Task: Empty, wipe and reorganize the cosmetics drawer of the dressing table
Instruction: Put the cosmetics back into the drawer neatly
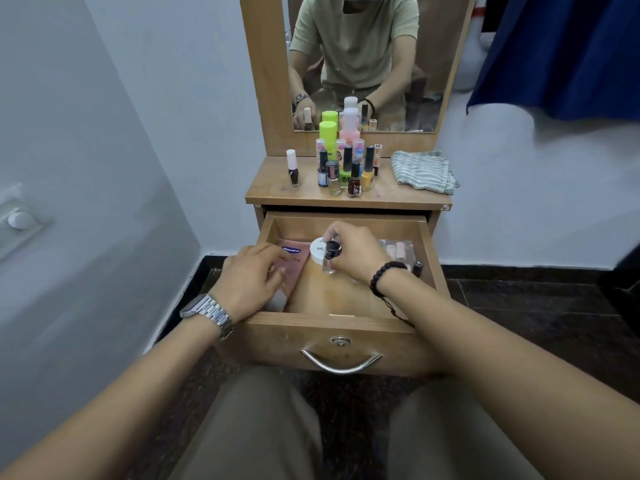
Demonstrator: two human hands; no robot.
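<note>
Pulled wide open below the bench top, wooden cosmetics drawer [346, 327] with a curved metal handle [341, 363]. Held upright over its middle, small clear glass bottle with a black cap [330, 259], pinched at the cap by the curled fingers [333, 233] of the right hand [353, 252], glass body hanging free below them. Just behind the bottle, touching or nearly so, round white jar with dark lettering [318, 250]. Lying flat along the left side of the drawer, pink tube with a blue oval label [292, 263], with the left hand [251, 277] spread over its near end, fingers loosely bent and resting on it, gripping nothing as far as can be seen. Tucked in the right rear corner, clear packet of pale items [398, 251] and a small dark-capped bottle [417, 268]. Up on the wooden bench [277, 192], cluster of upright nail polish bottles and taller neon-capped containers [346, 168], with a folded green-striped cloth [424, 171] well apart to the right. Behind these, wood-framed mirror [266, 81].
</note>
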